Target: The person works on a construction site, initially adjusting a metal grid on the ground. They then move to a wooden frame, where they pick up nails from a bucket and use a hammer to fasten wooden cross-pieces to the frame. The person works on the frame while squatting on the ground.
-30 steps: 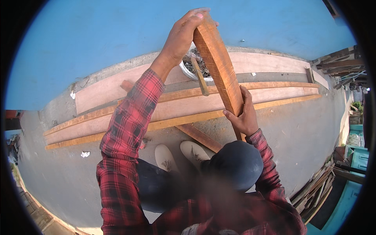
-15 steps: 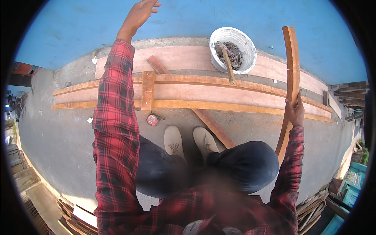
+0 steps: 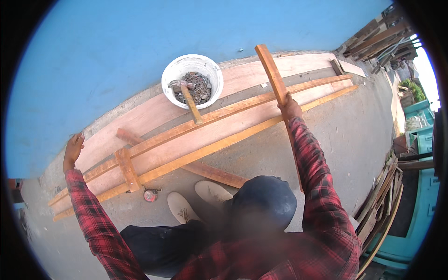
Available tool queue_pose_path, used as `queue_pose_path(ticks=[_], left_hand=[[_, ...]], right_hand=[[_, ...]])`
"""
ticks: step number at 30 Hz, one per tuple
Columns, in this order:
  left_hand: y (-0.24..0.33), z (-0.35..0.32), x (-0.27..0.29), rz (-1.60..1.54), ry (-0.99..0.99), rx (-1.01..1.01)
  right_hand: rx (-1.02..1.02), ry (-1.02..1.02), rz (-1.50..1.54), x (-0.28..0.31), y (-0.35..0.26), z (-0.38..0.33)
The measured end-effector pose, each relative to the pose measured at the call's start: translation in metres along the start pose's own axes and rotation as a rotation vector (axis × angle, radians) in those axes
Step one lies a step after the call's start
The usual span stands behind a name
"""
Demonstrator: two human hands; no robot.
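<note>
My right hand [image 3: 291, 108] is wrapped round a long wooden batten [image 3: 272, 70], which slants across the right end of two long parallel battens. Those two, the far batten [image 3: 219, 114] and the near batten [image 3: 224, 141], lie over a pale plywood strip [image 3: 186, 139]. A short wooden crosspiece [image 3: 127, 169] bridges them at the left. My left hand [image 3: 73, 148] hovers by the blue wall near their left end, fingers loosely bent, nothing visible in it. A reddish-brown board [image 3: 214, 175] passes diagonally under the battens.
A white bucket [image 3: 215, 74] of nails holds a hammer [image 3: 191, 102], its handle over the rim. The red tape measure [image 3: 150, 195] lies near my shoes. Beyond is a blue wall [image 3: 116, 42]. Scrap wood is piled [image 3: 380, 200] at the right.
The view has turned and shifted toward the right. My left hand has come down from high over the wall toward the battens' left end, fingers more bent. My right hand keeps hold of the batten.
</note>
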State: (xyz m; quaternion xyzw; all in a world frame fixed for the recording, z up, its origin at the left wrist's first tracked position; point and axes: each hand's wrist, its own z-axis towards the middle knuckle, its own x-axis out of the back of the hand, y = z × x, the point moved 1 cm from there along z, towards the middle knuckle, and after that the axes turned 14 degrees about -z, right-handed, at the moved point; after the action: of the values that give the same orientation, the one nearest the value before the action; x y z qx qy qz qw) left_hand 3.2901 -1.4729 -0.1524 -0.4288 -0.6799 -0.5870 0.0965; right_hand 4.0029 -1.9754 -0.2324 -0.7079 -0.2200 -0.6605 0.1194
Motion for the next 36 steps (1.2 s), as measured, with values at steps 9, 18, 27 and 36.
queue_pose_path(ticks=[9, 18, 27, 36], left_hand=[[0.053, 0.039, -0.081, -0.014, -0.094, -0.103], [0.052, 0.082, -0.117, -0.047, -0.133, -0.206], [0.065, 0.091, -0.121, -0.078, -0.133, -0.265], [0.070, 0.086, -0.132, -0.006, -0.090, -0.260]], right_hand=[[0.045, 0.097, 0.168, -0.001, 0.029, -0.008], [0.273, 0.538, 0.359, 0.079, 0.023, -0.016], [1.106, 0.335, 0.541, 0.282, -0.158, -0.114], [1.673, -0.217, 0.123, 0.182, -0.259, -0.219]])
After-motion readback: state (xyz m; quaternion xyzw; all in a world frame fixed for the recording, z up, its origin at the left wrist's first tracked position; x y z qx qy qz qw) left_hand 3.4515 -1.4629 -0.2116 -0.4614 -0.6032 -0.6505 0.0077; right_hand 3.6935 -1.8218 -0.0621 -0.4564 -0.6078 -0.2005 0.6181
